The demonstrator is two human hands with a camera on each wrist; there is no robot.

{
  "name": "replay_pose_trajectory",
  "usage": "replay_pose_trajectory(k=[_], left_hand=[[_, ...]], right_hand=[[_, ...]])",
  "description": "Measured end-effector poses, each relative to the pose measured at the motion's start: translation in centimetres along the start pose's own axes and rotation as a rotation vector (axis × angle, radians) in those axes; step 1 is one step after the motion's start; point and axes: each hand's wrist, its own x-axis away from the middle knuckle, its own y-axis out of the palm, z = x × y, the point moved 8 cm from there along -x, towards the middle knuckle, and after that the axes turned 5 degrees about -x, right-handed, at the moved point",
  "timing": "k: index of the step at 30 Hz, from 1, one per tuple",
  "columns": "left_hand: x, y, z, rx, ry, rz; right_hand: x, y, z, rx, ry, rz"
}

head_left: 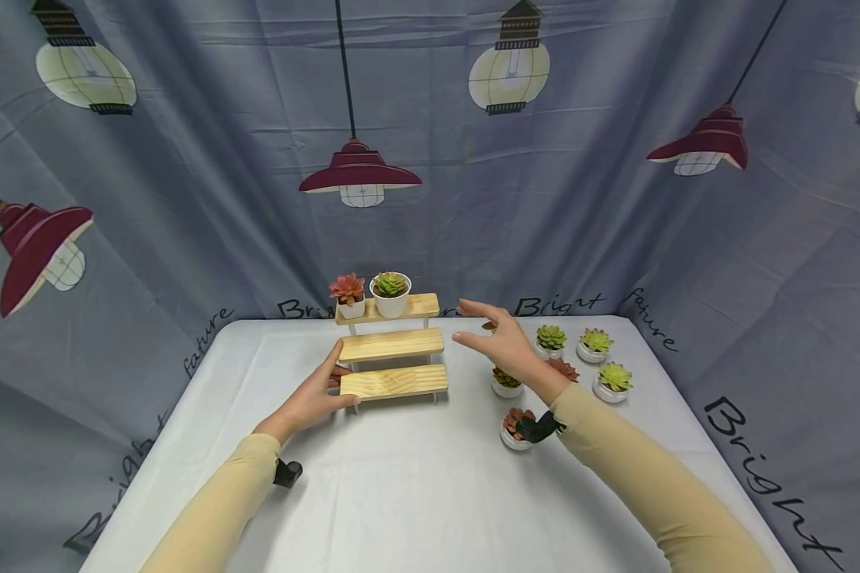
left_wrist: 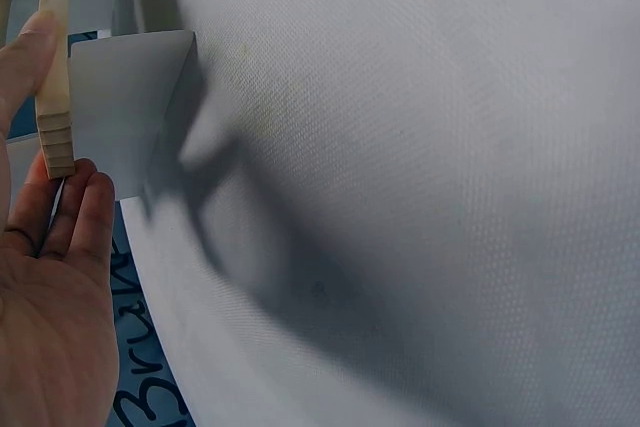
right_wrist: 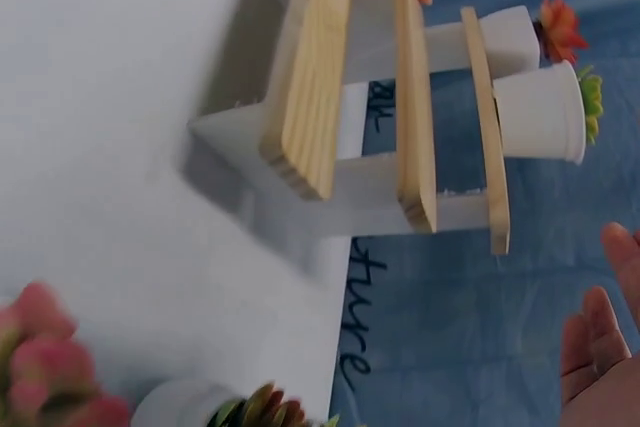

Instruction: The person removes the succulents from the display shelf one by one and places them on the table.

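A three-tier wooden plant stand [head_left: 394, 344] with white side supports stands toward the back of the table. My left hand [head_left: 313, 398] grips its left end; in the left wrist view the thumb lies on one face of a wooden board [left_wrist: 56, 97] and the fingers on the other. On the top tier are a red succulent [head_left: 347, 291] in a white pot and, beside it, a green succulent [head_left: 391, 296] in a round white pot. My right hand [head_left: 504, 344] hangs in the air right of the stand, thumb and fingers spread, holding nothing.
Several potted succulents sit on the right of the table, among them a green one [head_left: 613, 379], a dark one [head_left: 506, 382] and a red one [head_left: 515, 426] close under the right wrist. A grey-blue curtain [head_left: 208, 199] hangs behind the white tablecloth [head_left: 401, 493].
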Motion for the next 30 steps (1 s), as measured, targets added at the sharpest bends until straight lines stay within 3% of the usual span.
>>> replay_pose_trajectory(k=[8,20,30], left_hand=[[-0.1,0.0,-0.1,0.019,0.005,0.0],[-0.1,0.0,-0.2,0.006,0.008,0.008],[0.0,0.0,0.0,0.006,0.01,0.006]], right_hand=[[-2.1,2.0,-0.5,-0.042,0.001,-0.017],[-4.6,4.1,-0.2,-0.011,0.035,-0.002],[-6.4,5.1,-0.2,0.052,0.039,0.068]])
